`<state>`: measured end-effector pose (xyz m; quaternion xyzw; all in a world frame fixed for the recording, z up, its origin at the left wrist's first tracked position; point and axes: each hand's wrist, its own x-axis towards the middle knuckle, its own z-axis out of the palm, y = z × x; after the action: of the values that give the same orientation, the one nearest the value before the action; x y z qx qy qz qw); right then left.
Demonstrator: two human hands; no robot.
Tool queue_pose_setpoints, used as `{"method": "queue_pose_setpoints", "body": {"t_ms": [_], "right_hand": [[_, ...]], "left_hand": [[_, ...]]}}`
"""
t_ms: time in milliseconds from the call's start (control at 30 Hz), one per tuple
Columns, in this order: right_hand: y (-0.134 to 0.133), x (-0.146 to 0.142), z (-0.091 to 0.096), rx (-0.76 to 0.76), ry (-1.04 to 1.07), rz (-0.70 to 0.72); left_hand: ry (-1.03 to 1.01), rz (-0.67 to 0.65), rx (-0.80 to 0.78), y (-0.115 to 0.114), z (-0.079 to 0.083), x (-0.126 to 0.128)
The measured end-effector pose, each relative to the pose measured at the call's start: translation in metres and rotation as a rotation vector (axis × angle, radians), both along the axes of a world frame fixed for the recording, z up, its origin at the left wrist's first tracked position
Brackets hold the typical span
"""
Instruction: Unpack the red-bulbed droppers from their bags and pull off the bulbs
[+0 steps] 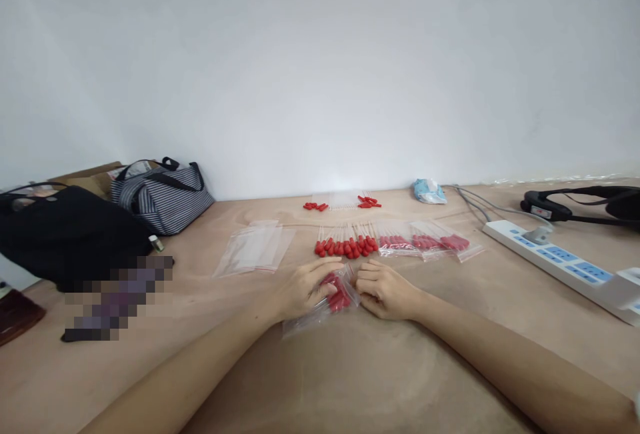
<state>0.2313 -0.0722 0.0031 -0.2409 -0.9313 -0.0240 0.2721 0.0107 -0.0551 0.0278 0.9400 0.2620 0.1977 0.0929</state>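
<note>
While flat clear bags [253,247] are lying left of centre, the left hand [305,289] is gripping a filled bag [336,307] of red-headed sticks [342,296] at lower centre. Just right, the right hand [384,291] is resting curled, perhaps pinching its edge. If its mouth is gaping, a loose hold could be letting sticks slide out.

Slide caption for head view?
Left hand holding a clear bag of red items, right hand beside it, filled bags beyond.

Passable between the forearms [200,371] on the near side of the desk [325,387]; blocked toward the far edge by red-tipped sticks [345,247]; toward the right edge by a power strip [560,261]; toward the left edge by a black bag [85,234].
</note>
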Motion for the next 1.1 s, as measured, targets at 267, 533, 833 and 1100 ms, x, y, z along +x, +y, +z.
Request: {"method": "queue_pose_setpoints", "body": {"t_ms": [267, 533, 833, 1100], "right_hand": [[0.001, 0.001, 0.004, -0.495, 0.239, 0.026], [0.0, -0.005, -0.009, -0.792, 0.411, -0.072], [-0.007, -0.009, 0.006, -0.739, 0.348, -0.021], [-0.011, -0.019, 0.007, -0.548, 0.324, -0.181]], "left_hand": [[0.071, 0.159, -0.281, -0.036, -0.007, -0.027], [0.062, 0.132, -0.338, -0.029, -0.003, -0.021], [0.011, 0.138, -0.327, -0.031, -0.004, -0.02], [0.012, 0.123, -0.324, -0.029, -0.004, -0.02]]}}
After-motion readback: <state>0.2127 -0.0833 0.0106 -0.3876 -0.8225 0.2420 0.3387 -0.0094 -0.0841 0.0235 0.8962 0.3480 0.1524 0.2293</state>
